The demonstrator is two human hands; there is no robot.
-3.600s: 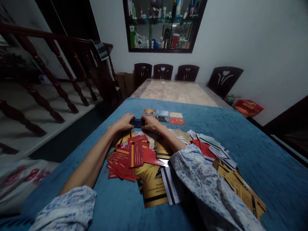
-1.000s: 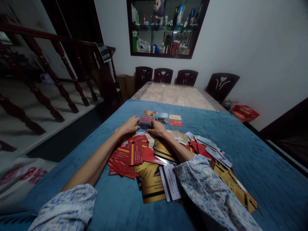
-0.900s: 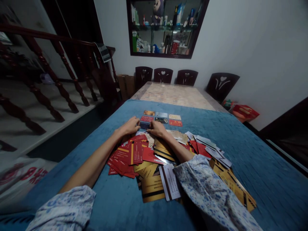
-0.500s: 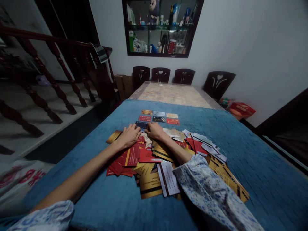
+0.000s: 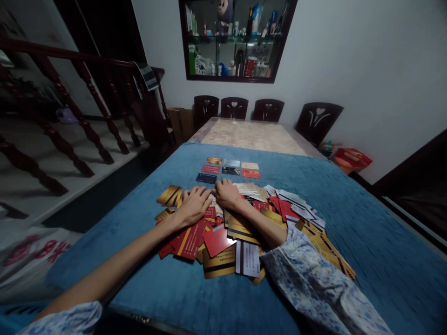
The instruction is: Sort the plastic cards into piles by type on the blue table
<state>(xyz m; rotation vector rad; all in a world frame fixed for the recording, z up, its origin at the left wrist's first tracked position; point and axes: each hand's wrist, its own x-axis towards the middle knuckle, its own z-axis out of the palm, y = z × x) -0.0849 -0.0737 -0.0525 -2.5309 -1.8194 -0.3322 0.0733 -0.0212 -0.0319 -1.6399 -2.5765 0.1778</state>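
My left hand (image 5: 193,204) lies on the upper left part of a heap of cards, its fingers stretched over them. Beside it, almost touching, my right hand (image 5: 227,194) rests on the heap with bent fingers; its fingertips are partly hidden. Neither hand visibly holds a card. The heap mixes red cards (image 5: 190,239), gold cards (image 5: 220,263) and white cards (image 5: 247,258). Just beyond my fingers lies a dark blue card (image 5: 206,177). Two rows of three cards sit farther off, among them a black card (image 5: 231,170) and a light blue card (image 5: 231,163).
A blue cloth (image 5: 146,274) covers the near part of the table. Its far end shows a marbled top (image 5: 251,132), with several dark chairs (image 5: 268,110) behind. To the left are a wooden railing (image 5: 87,102) and a white plastic bag (image 5: 31,260). A red bag (image 5: 354,158) stands right.
Both hands have drawn slightly back from the dark blue card, which now lies uncovered. Cards in the heap have shifted: a red one has turned and the white one in front has straightened.
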